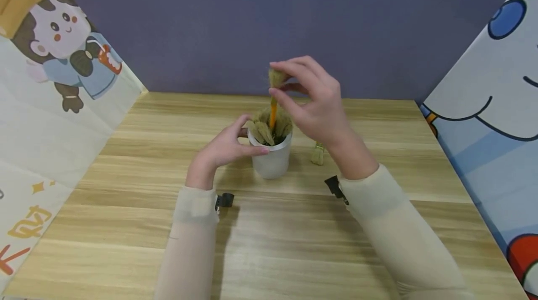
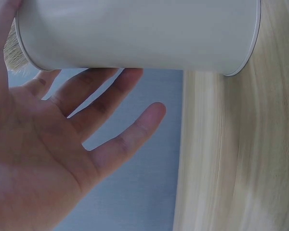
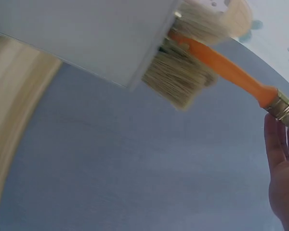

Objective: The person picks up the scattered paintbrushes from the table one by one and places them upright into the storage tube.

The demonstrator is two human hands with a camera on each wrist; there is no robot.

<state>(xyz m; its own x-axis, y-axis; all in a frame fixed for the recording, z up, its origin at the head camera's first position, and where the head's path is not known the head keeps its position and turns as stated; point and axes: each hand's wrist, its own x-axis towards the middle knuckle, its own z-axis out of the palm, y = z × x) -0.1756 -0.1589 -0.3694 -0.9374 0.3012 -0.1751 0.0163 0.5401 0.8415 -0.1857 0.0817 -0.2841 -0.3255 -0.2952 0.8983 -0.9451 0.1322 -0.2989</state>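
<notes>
A white cylindrical bucket (image 1: pixel 271 167) stands on the table, holding several paintbrushes (image 1: pixel 263 132) with their pale bristles up. My left hand (image 1: pixel 224 146) holds the bucket near its rim, thumb across the front and fingers on the far side. In the left wrist view, the little finger of that hand (image 2: pixel 48 144) stands off the bucket wall (image 2: pixel 135 33). Above the bucket, my right hand (image 1: pixel 317 99) pinches a paintbrush (image 3: pixel 226 67) near its bristles and metal band. Its orange handle (image 1: pixel 273 115) points down among the other brushes; the tip is hidden in the head view.
Another paintbrush (image 1: pixel 318 155) lies on the wooden table (image 1: pixel 286 253) right of the bucket, partly hidden by my right forearm. A dark blue-grey wall (image 1: pixel 201 33) rises behind the table. Printed cartoon panels (image 1: pixel 50 103) flank both sides.
</notes>
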